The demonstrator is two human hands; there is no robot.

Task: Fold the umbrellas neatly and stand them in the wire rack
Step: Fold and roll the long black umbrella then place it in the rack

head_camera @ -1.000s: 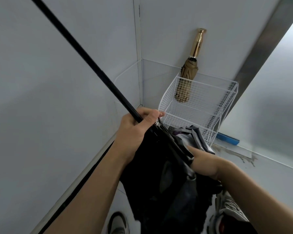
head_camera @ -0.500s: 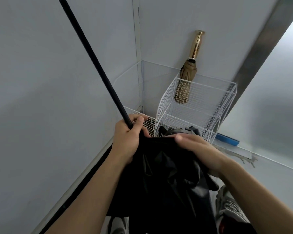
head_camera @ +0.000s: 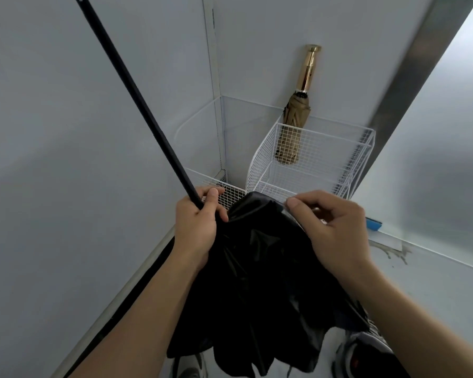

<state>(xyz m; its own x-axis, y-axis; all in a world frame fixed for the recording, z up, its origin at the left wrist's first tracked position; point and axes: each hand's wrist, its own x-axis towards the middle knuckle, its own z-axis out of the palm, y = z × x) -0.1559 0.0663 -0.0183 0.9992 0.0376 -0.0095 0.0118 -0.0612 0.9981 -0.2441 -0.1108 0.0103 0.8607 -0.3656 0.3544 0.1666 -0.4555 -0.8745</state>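
Grey walls (head_camera: pixel 66 132) meet beyond both hands, where the wire rack (head_camera: pixel 325 159) holds a tan umbrella (head_camera: pixel 295 118). Left hand (head_camera: pixel 200 227) grips the black umbrella's shaft (head_camera: pixel 137 99); right hand (head_camera: pixel 331 227) has come up from under the canopy (head_camera: pixel 262 268) to pinch its top edge, so gathering the folds looks underway

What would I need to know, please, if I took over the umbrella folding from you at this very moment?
Left hand: grips the black umbrella's shaft where it meets the canopy.
Right hand: pinches the top edge of the black canopy, which hangs loose and unfolded.
Done: the tan umbrella with the gold handle is folded and stands in the wire rack.
Left: gather and wrap the black canopy neatly, then stand that umbrella in the rack too. I cannot tell whether its shaft collapses.
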